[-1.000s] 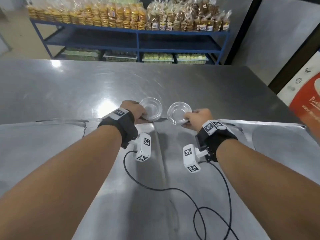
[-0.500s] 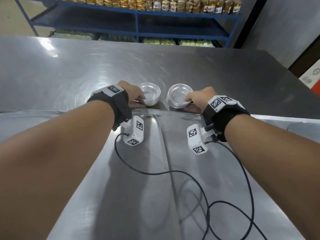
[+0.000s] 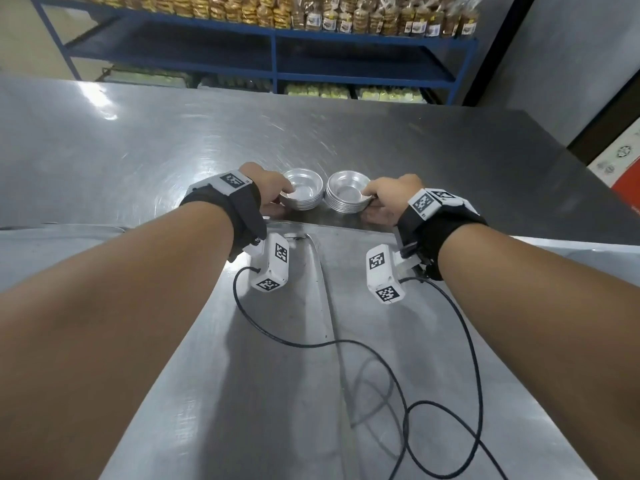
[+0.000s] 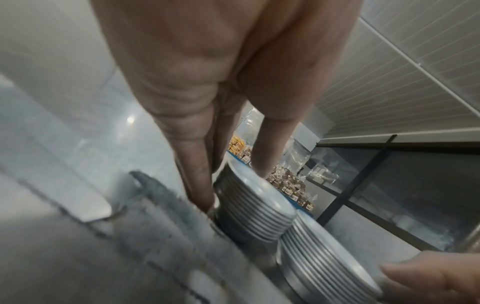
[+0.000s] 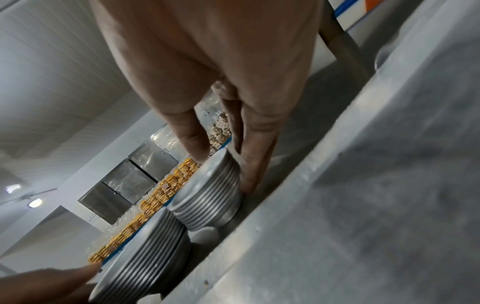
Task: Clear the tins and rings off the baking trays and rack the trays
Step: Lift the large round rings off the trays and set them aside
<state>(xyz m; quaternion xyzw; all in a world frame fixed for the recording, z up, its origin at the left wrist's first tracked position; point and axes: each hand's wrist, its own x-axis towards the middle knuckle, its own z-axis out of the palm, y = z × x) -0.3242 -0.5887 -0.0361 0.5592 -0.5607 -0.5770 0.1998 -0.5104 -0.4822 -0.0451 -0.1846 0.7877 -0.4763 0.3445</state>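
Two stacks of small round metal tins stand side by side on the steel table [image 3: 138, 140], just past the far edge of the baking tray [image 3: 277, 393]. My left hand [image 3: 273, 194] pinches the left stack [image 3: 300, 195], thumb on its rim and fingers down its side. My right hand [image 3: 382, 199] pinches the right stack [image 3: 347, 197] the same way. The left wrist view shows my left hand [image 4: 233, 185] on the left stack [image 4: 249, 205], with the right stack [image 4: 319, 261] beside it. In the right wrist view my right hand [image 5: 223, 168] holds the right stack [image 5: 207, 197], next to the left stack [image 5: 145, 255].
Further trays lie to the left [image 3: 52, 258] and right [image 3: 571, 258] of the near tray. Black cables [image 3: 398, 393] trail across the near tray. A blue shelf [image 3: 277, 39] with bagged baked goods stands beyond the table's far edge.
Both hands have brought the tin stacks down from a tilted, lifted hold to stand flat on the table, closer together. The head view has tipped downward.
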